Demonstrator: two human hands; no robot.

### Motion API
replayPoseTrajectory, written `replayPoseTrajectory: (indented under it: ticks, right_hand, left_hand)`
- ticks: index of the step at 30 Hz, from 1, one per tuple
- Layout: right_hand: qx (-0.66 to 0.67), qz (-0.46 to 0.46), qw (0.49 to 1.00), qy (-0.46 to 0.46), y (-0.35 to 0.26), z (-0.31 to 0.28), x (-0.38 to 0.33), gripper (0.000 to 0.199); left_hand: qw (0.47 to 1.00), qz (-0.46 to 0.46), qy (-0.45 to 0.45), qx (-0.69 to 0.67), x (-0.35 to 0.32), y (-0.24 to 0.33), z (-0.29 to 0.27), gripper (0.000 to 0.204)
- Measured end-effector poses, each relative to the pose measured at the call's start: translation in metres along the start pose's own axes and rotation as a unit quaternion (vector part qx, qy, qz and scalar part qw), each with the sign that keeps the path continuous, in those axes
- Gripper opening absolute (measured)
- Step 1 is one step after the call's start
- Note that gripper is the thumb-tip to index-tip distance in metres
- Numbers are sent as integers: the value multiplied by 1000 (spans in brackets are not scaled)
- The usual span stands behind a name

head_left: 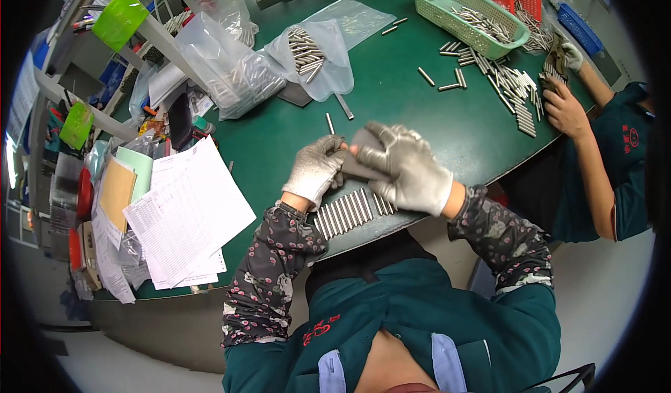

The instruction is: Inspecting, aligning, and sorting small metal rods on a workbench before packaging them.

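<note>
In front of me, my right hand (409, 169), in a grey-white glove, closes on a dark grey flat piece (363, 156), possibly a cloth or pad. My gloved left hand (316, 170) is beside its left edge, fingers curled; what they pinch, if anything, is hidden. Just beyond the left hand is a single metal pin (330, 123); whether it touches the glove I cannot tell. Below both hands, along the table's near edge, lies a row of shiny metal pins (342, 213) side by side, partly covered by the right hand.
Clear bags of pins (305, 52) lie at the back, near a dark flat square (296, 94). Papers (189, 211) cover the left. A green basket (465, 26) and loose pins (514, 89) are at the right, where a co-worker's hands (565, 110) hold a brownish cloth.
</note>
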State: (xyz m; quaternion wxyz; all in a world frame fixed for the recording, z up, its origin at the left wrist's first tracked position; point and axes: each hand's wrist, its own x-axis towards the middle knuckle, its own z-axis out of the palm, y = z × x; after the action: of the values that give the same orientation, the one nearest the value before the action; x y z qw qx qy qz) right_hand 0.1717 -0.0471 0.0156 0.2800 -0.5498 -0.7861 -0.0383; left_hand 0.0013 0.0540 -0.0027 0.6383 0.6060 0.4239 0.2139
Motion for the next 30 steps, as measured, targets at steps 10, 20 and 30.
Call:
replayPoseTrajectory:
  ticks: [10,20,30]
  right_hand:
    - [-39,129,991,-18,5,-17,3,48]
    - [-31,40,999,13,0,-6,-2,42]
    - [-50,142,988,-26,9,-9,2,49]
  left_hand:
    - [999,-6,-12,33,-4,7,2,22]
    - [1000,10,-18,-1,1,1,2,22]
    - [1000,-12,-21,16,-5,9,3,23]
